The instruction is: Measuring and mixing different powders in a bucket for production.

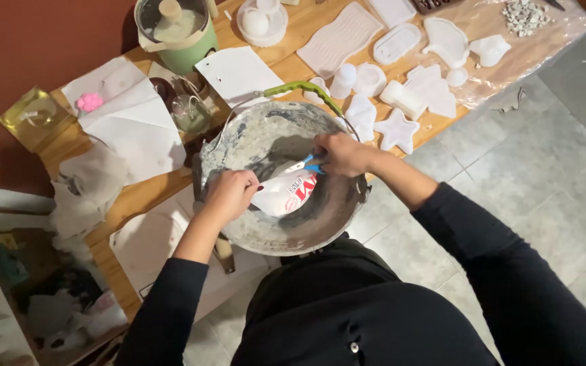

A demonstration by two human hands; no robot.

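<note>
Gripping the white bag (285, 193) with my left hand (230, 195), I hold it inside the grey bucket (266, 234); my right hand (342, 154) closes on blue-handled scissors (310, 163) at the bag's top.

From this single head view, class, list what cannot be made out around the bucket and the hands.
- Scissors: blades hidden by the right hand and the white bag.
- Bag's opening: covered by the left hand.
- Bucket near rim: hidden behind the person's body.

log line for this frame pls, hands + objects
left hand: holds white bag | right hand: blue-handled scissors at bag top | both over grey bucket
</note>
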